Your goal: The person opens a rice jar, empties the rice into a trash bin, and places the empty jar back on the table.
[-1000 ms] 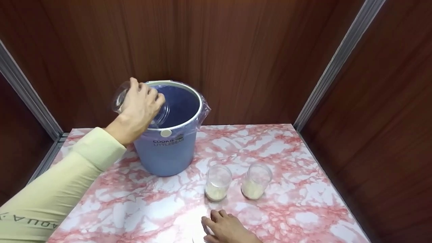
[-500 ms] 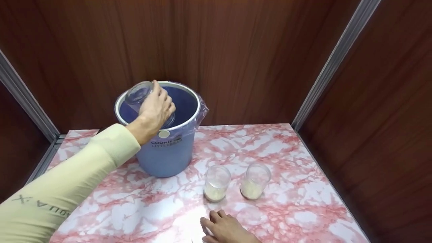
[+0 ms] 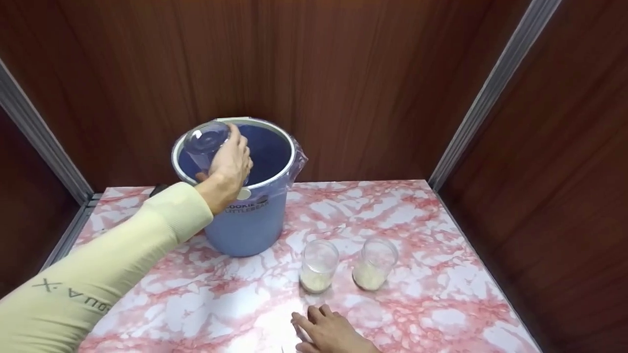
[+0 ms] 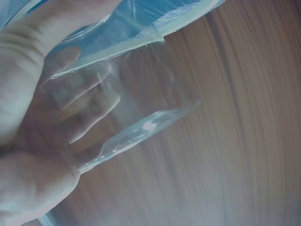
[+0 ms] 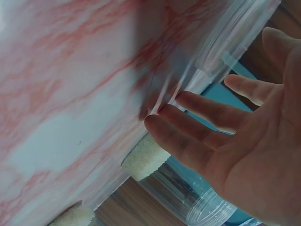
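Note:
My left hand [image 3: 230, 157] grips a clear plastic jar [image 3: 203, 142], tipped mouth-down over the blue bucket [image 3: 245, 230]. In the left wrist view, the jar [image 4: 155, 89] looks see-through, with a few pale specks near its base; the fingers show through its wall. My right hand [image 3: 331, 333] rests near the table's front, fingers extended and holding nothing. Beyond it stand two clear jars, one [image 3: 318, 267] left and one [image 3: 375, 264] right, each with pale rice-like grains at the bottom. Close to the right fingers [image 5: 188, 141] lies a clear round ridged piece [image 5: 230, 37], perhaps a lid.
A clear bag [image 3: 297, 164] lines the bucket and hangs over its pale rim. Dark wooden panels [image 3: 343, 88] enclose the back and sides of the red-and-white marbled table [image 3: 417, 220]. A small dark object [image 3: 158, 189] shows behind the left sleeve.
My left hand has moved right, from the bucket's left rim to over its opening, and turned the jar further upside down. My right hand stays almost still.

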A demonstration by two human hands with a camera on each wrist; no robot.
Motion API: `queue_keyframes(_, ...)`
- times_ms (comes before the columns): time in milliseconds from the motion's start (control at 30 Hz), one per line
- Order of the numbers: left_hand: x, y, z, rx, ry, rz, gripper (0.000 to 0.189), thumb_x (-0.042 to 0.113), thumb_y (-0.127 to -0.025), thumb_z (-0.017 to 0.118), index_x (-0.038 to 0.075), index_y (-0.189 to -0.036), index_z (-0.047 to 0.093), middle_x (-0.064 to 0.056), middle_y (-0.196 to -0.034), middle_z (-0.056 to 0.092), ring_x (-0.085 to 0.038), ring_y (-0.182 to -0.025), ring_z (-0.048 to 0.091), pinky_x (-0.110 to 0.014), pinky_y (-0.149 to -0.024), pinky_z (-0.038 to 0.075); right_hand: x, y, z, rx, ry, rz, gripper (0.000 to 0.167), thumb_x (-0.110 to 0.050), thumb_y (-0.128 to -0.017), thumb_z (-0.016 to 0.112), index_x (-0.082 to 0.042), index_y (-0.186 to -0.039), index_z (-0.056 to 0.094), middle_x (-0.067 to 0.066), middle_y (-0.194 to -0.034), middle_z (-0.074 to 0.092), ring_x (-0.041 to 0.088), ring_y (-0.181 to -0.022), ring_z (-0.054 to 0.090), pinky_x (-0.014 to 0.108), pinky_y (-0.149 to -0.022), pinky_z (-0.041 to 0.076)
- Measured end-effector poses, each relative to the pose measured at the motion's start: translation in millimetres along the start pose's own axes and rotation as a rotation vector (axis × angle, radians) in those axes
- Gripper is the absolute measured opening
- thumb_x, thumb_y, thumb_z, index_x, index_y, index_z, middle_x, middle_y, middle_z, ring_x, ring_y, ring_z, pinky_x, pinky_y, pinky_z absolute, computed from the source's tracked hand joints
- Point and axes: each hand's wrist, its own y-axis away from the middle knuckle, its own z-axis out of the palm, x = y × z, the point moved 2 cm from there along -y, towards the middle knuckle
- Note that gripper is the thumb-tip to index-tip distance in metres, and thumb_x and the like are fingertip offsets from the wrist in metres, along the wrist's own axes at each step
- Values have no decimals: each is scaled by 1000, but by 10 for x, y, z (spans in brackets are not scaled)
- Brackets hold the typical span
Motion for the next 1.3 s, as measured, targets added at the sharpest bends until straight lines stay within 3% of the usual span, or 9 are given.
queue_keyframes(100, 8, -16, -17, 2, -23, 14, 105, 13, -45, 96, 15, -140, 49, -13, -134, 57, -40, -122, 48, -64, -106, 32, 7, 6, -15, -17, -11, 13, 55, -51, -100, 44, -15, -141, 45, 6, -110, 58, 19, -88, 54, 17, -59, 45)
queue_keyframes(233, -15, 25, 23, 11, -2, 43, 106, 12, -46, 95, 15, -141, 48, -13, -138, 56, -40, -127, 45, -63, -109, 30, -8, 3, 8, 31, -4, -4, 49, -48, -98, 50, -16, -135, 48, 4, -101, 56, 15, -83, 50, 12, -56, 40)
queue_keyframes(400, -131, 77, 77, -5, 22, 20, 107, 9, -48, 95, 15, -143, 46, -12, -143, 52, -40, -132, 42, -64, -110, 27, -27, -7, 37, 63, -7, -20, 43, -47, -96, 55, -19, -127, 47, -1, -92, 47, 11, -78, 42, 7, -54, 30)
queue_keyframes(667, -80, 45, -50, -3, -106, 70, 104, 13, -50, 94, 18, -142, 46, -11, -142, 53, -38, -129, 45, -64, -107, 30, 3, -3, 36, -24, -50, 39, 49, -56, -97, 45, -23, -133, 45, 0, -100, 52, 14, -83, 46, 14, -57, 37)
queue_keyframes(800, -65, 46, -30, 0, -59, 78, 106, 11, -50, 93, 18, -144, 44, -11, -144, 50, -38, -131, 43, -62, -110, 27, -3, -2, 47, -14, -58, 28, 48, -55, -97, 48, -22, -132, 45, 0, -99, 50, 14, -84, 46, 14, -57, 36)
queue_keyframes(1000, -164, 22, -16, 0, 5, 17, 110, 7, -54, 92, 17, -149, 38, -12, -151, 44, -39, -139, 37, -65, -113, 21, -9, 10, 52, 27, -41, 15, 45, -56, -94, 51, -23, -125, 46, -3, -94, 46, 11, -79, 41, 11, -54, 29)
queue_keyframes(1133, -101, -16, -38, 12, 31, 55, 109, 8, -53, 92, 17, -149, 38, -13, -150, 44, -39, -139, 37, -63, -114, 21, -1, 21, 50, 32, -32, 18, 48, -55, -94, 53, -22, -128, 45, -1, -96, 49, 12, -80, 45, 12, -55, 31)
queue_keyframes(1200, -80, -19, -28, 13, 62, 57, 103, 10, -59, 89, 18, -149, 39, -12, -151, 44, -39, -139, 36, -62, -115, 21, 7, 27, 47, 33, -40, 11, 50, -53, -94, 54, -20, -130, 45, 0, -98, 52, 14, -83, 49, 13, -57, 34)
queue_keyframes(1300, -110, 3, 1, 18, 133, 25, 77, 19, -78, 77, 20, -147, 41, -10, -151, 45, -38, -139, 37, -62, -115, 21, 20, 36, 40, 25, -61, 2, 52, -53, -95, 53, -19, -132, 45, 0, -100, 53, 16, -87, 52, 15, -59, 36)
